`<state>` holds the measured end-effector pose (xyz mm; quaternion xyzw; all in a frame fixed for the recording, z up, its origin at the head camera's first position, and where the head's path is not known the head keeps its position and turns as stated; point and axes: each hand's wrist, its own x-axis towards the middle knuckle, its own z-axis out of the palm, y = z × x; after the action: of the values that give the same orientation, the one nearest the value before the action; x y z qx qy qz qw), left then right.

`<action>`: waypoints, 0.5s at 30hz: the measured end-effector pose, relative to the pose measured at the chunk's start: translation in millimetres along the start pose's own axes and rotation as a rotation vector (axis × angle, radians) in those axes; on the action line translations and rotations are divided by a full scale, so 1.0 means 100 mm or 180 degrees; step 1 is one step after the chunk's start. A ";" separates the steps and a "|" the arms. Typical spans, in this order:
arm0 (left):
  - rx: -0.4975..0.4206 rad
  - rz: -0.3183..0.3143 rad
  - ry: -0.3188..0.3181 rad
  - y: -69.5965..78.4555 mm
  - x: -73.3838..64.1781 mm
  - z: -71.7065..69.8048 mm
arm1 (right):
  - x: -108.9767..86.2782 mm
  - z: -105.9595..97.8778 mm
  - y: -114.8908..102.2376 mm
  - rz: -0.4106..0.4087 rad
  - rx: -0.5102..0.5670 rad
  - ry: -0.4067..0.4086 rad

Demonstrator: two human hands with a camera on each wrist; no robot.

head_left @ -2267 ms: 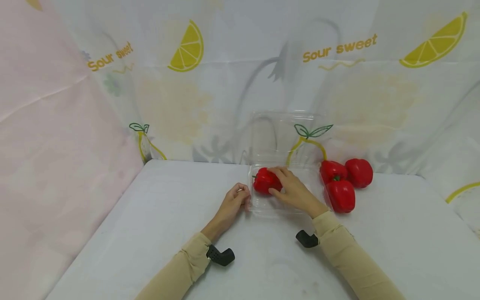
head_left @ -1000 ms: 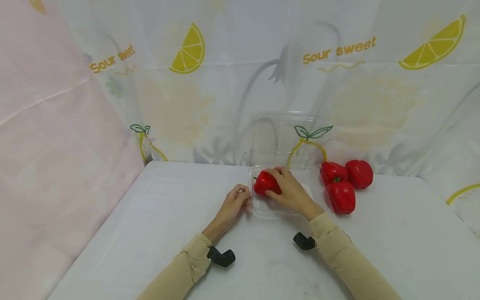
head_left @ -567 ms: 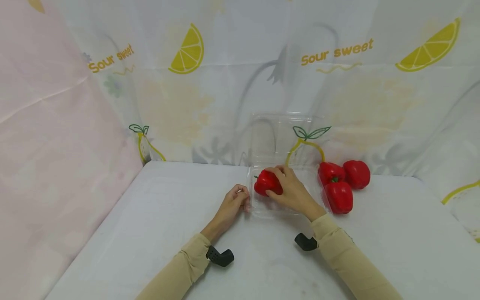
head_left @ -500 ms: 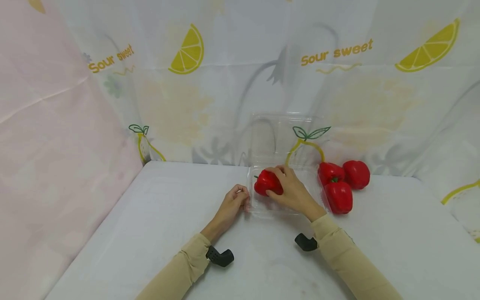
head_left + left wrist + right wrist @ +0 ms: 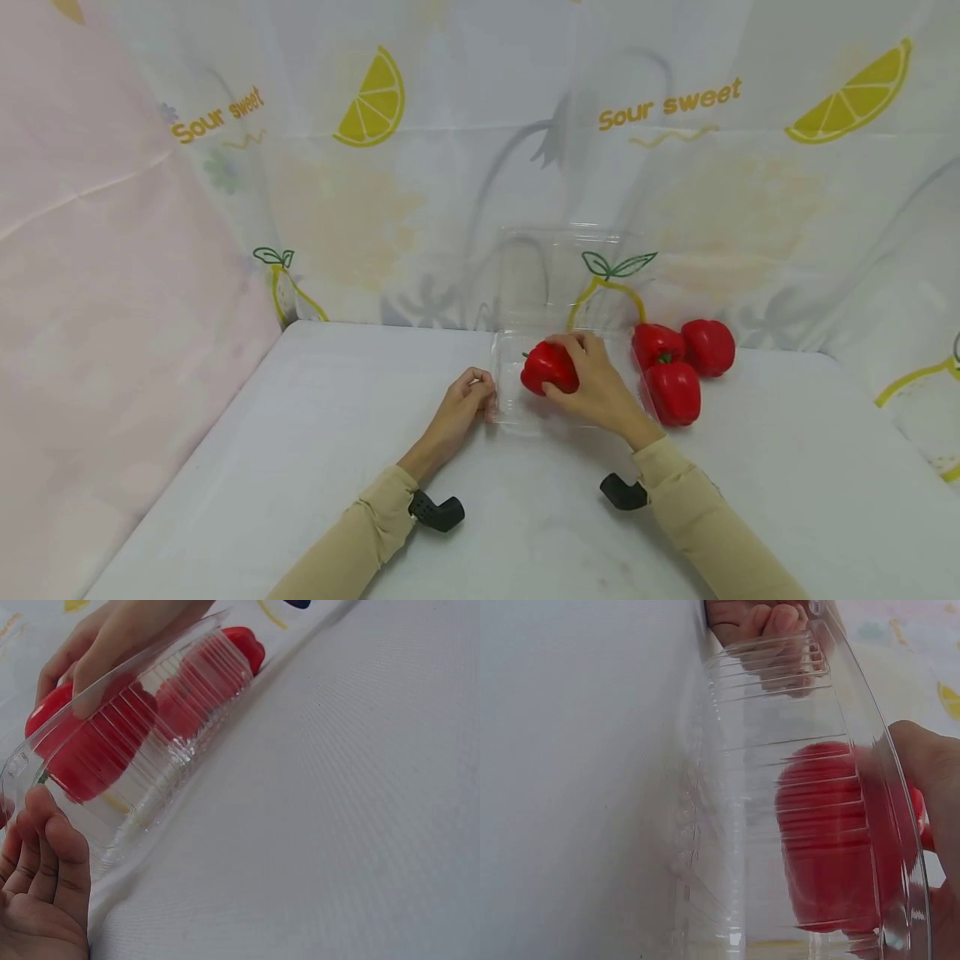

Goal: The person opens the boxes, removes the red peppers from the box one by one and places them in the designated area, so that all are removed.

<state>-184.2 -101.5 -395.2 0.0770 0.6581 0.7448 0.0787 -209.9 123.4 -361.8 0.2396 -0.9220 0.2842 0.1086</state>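
Observation:
A clear plastic clamshell box stands with its lid raised against the back cloth. My right hand grips a red bell pepper inside the box, thumb in front and fingers over the top. The pepper lies sideways, its green stem pointing left. In the right wrist view the pepper shows through the ribbed wall, above the box's bottom. My left hand holds the left end of the box, fingers curled at its rim; in the left wrist view its fingertips are right at that edge.
Three more red bell peppers, a front one, a rear-left one and a rear-right one, sit close together just right of the box. A white cloth covers the table. A printed cloth hangs behind.
My right hand has moved the gripped pepper from the box's left end a little to the right, toward its middle. My left hand stays at the box's left rim.

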 end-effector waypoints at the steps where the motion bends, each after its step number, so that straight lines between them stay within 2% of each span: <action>1: 0.0006 -0.0001 -0.0002 0.01 -0.01 0.01 | -0.01 -0.01 0.01 0.0030 0.0017 -0.0001; 10: -0.0081 0.0005 0.0105 0.03 -0.02 0.03 | -0.06 -0.16 0.04 -0.0029 0.0082 0.0210; 15: -0.0052 -0.0013 0.0098 -0.02 0.02 0.00 | -0.08 -0.22 0.07 -0.0122 -0.0083 0.0438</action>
<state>-186.1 -100.5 -396.7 0.0635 0.6533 0.7511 0.0708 -205.1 143.6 -349.9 0.2357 -0.9112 0.2858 0.1803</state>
